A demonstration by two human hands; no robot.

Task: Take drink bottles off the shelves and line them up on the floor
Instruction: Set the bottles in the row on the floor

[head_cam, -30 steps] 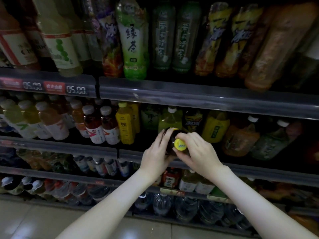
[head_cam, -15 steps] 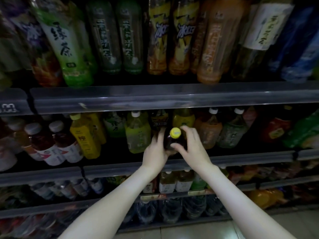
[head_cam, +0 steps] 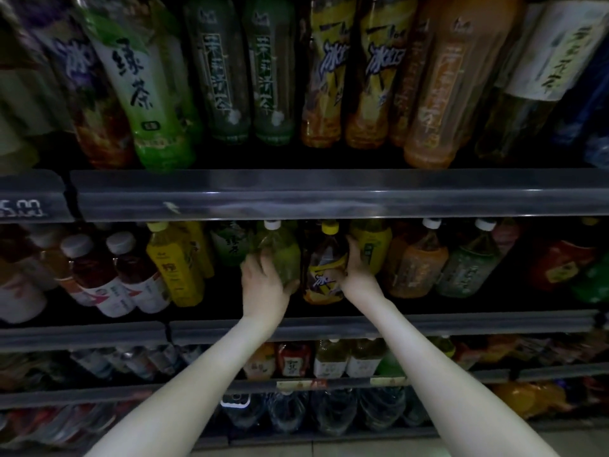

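On the middle shelf point(head_cam: 329, 324) stand rows of drink bottles. My left hand point(head_cam: 263, 282) is wrapped around the lower body of a green tea bottle with a white cap point(head_cam: 280, 252). Right beside it stands a dark iced-tea bottle with a yellow cap and yellow label point(head_cam: 324, 268); my right hand point(head_cam: 357, 268) grips its right side. Both bottles stand upright on the shelf, touching each other. My forearms reach up from the bottom of the view.
Large bottles lean on the upper shelf point(head_cam: 329, 196) above my hands. Yellow bottles point(head_cam: 174, 265) and red-labelled bottles point(head_cam: 99, 278) stand to the left, orange and green ones point(head_cam: 418, 262) to the right. Lower shelves hold small bottles and water bottles point(head_cam: 313, 413). A strip of floor point(head_cam: 362, 448) shows below.
Both hands held the yellow-capped bottle by its top before. Now that bottle stands on the shelf, my left hand has moved to the green bottle, and my right hand grips lower.
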